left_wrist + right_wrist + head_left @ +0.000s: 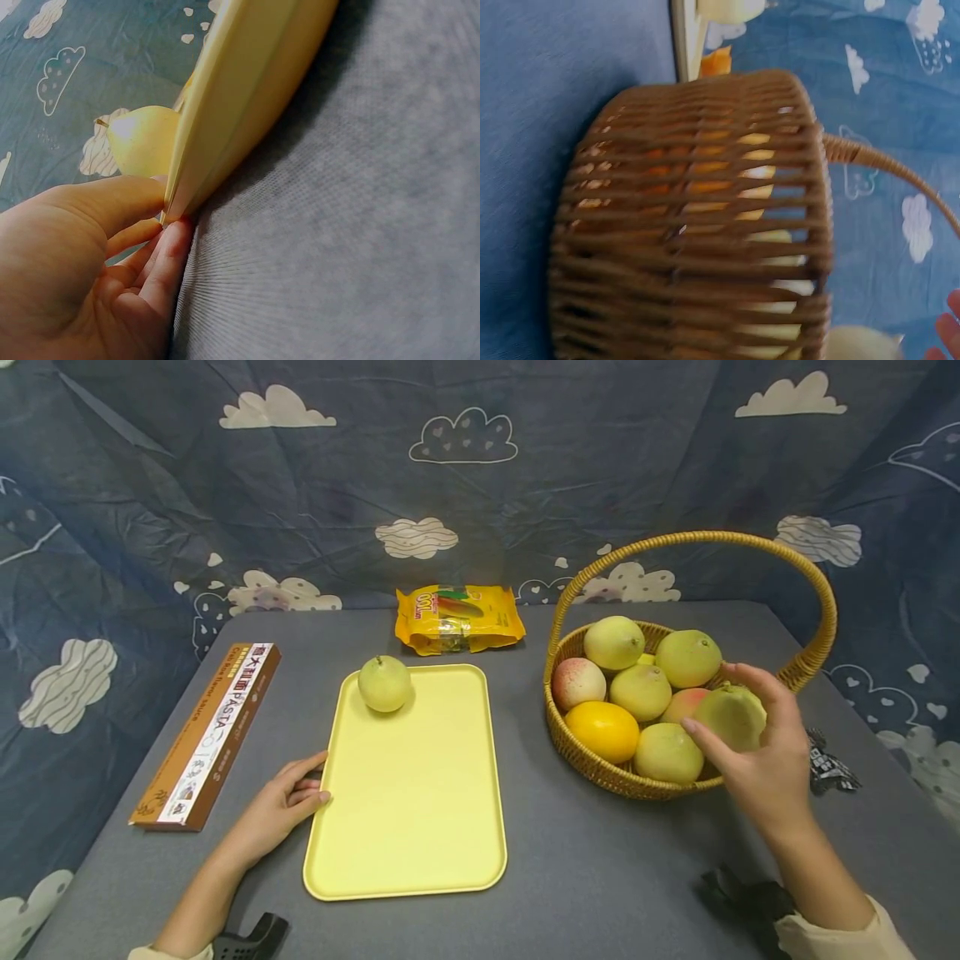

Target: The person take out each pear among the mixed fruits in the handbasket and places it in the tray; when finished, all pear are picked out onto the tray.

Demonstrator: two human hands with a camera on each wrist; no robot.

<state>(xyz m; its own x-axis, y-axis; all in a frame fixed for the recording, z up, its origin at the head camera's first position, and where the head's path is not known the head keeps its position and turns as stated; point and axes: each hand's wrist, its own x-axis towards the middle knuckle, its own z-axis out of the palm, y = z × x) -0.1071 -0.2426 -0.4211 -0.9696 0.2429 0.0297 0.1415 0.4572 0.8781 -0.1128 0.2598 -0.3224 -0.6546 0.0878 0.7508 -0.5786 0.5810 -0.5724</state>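
Note:
My left hand [279, 806] pinches the left rim of a pale yellow tray [408, 793], thumb above and fingers beneath, as the left wrist view shows. A pear [385, 683] stands stem-up in the tray's far left corner. At the right, my right hand [768, 752] reaches over a wicker basket [600, 772], thumb and forefinger spread around another pear [731, 718] at the basket's right side. In the right wrist view, the fingertips [949, 330] show apart from the blurred pear top above the rim.
The basket holds several more pears [670, 753], a yellow lemon-like fruit [602, 732] and peaches [578, 683]; its tall handle [693, 537] arches over them. A yellow snack packet [459, 620] lies behind the tray, a long pasta box [206, 735] left, a black wrapper [831, 770] right.

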